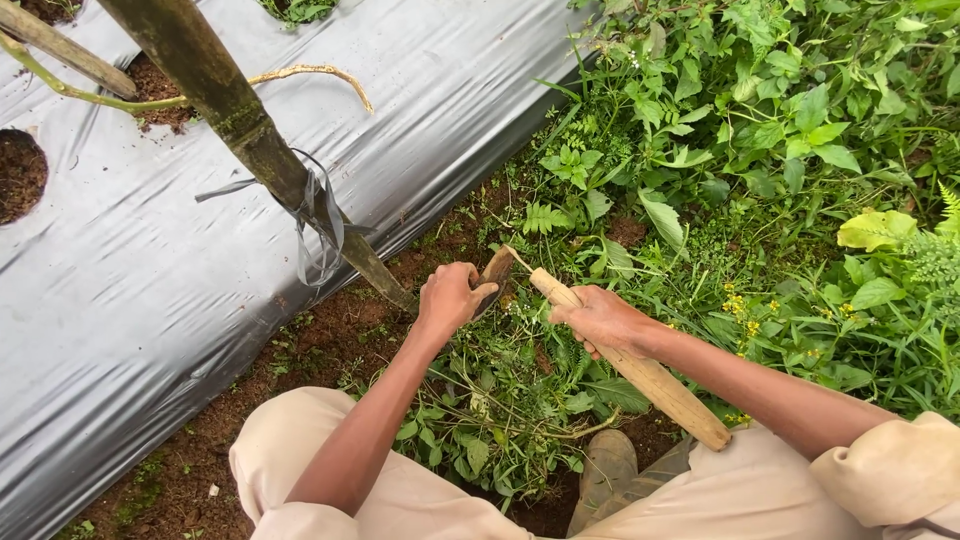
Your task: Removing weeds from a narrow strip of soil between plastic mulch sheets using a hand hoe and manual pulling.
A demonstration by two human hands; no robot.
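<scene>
Hand hoe held over weeds — right hand clamped on the stiff wooden handle, left hand closed around the blade; rigid, light, best gripped mid-handle.

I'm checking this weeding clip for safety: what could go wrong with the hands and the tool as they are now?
The left hand rests right on the blade of the hoe, so a slip could cut the fingers. The right hand grips the wooden handle near the head, with its long end towards the person's knee; a jerk may knock it. The blade works close to the grey plastic mulch sheet and the bamboo stake, and might tear the sheet.
</scene>
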